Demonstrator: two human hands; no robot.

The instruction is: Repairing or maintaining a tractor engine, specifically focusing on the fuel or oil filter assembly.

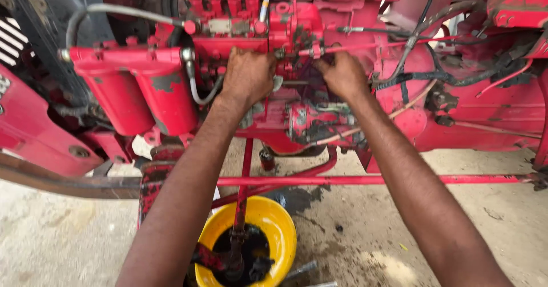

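Note:
Both my hands reach into the side of a red tractor engine [319, 13]. My left hand [248, 75] is curled against the red pump body [297, 30], its fingers hidden behind it. My right hand [342, 74] pinches something small at the same pump, just below a thin red rod [365, 48]; what it grips is hidden by the fingers. Two red cylindrical filters [142, 93] hang to the left of my left hand, with a grey hose [200, 95] looping beside them.
A yellow bowl [279, 221] holding dark oil sits on the concrete floor below. A long red horizontal rod [371, 179] crosses under the engine. Metal tools [302, 271] lie beside the bowl. An oil stain [299, 198] darkens the floor.

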